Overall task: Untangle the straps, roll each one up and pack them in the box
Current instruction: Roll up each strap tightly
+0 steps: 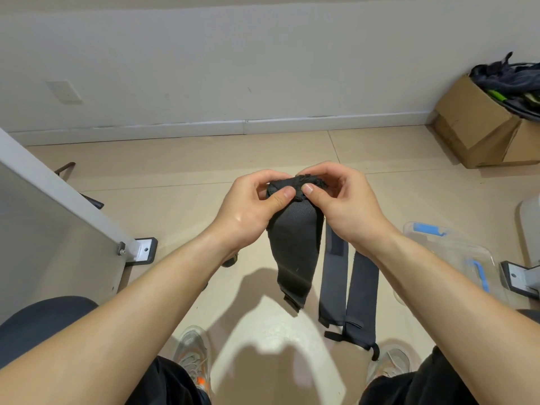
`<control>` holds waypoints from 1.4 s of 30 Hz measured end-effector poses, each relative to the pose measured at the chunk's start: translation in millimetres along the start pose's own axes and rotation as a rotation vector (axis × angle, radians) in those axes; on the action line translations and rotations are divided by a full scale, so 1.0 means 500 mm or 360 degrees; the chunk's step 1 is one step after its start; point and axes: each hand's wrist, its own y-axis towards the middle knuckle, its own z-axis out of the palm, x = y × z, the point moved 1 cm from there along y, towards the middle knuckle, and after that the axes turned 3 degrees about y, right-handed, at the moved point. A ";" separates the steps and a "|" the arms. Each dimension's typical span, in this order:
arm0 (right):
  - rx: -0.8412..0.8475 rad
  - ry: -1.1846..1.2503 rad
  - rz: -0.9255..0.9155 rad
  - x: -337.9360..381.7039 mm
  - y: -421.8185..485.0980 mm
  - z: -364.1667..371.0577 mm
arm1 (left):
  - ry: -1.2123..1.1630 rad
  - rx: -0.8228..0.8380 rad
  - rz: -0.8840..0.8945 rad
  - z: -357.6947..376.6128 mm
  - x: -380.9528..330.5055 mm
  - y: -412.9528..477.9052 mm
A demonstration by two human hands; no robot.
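At frame centre, our left hand (257, 200) and right hand (339, 197) pinch the black strap's (293, 247) top; it hangs lengthwise downward.

Upper end of the strap (293, 247), bunched between my left hand (251, 211) and right hand (344, 206): my fingers cover it, so its folds cannot be told. Behind my right wrist run two more straps (362, 293), tops hidden. The cardboard box (479, 127) is cut by the right edge, its dark contents indistinct. My right forearm hides part of the clear container (455, 247).
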 end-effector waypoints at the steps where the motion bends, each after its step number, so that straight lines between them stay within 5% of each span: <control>1: 0.0007 0.0019 0.0015 0.001 0.000 0.001 | 0.0014 -0.0046 0.0030 0.001 0.000 -0.002; 6: 0.0035 0.0271 0.0304 0.003 -0.002 0.006 | 0.0003 -0.0148 0.0034 0.004 -0.001 -0.006; 11: 0.0166 0.0003 0.0507 -0.004 0.000 0.007 | 0.0068 -0.0144 0.0061 0.009 0.002 -0.008; 17: 0.0162 -0.0026 0.0270 -0.017 -0.002 0.013 | -0.0018 -0.0145 0.0055 0.017 0.001 -0.010; 24: 0.0085 0.0026 0.0139 -0.018 -0.007 0.023 | -0.0403 0.0053 -0.0366 0.018 0.017 -0.007; 29: 0.0029 0.0014 0.0091 -0.012 -0.008 0.021 | -0.0533 0.0178 -0.0416 0.020 0.006 -0.006; 39: 0.0153 0.0416 0.0376 -0.012 -0.013 0.026 | -0.0445 0.0008 -0.0318 0.006 0.021 0.004; 42: 0.0211 0.0271 0.0500 -0.019 -0.015 0.030 | -0.0393 -0.0050 -0.0294 0.003 0.026 0.005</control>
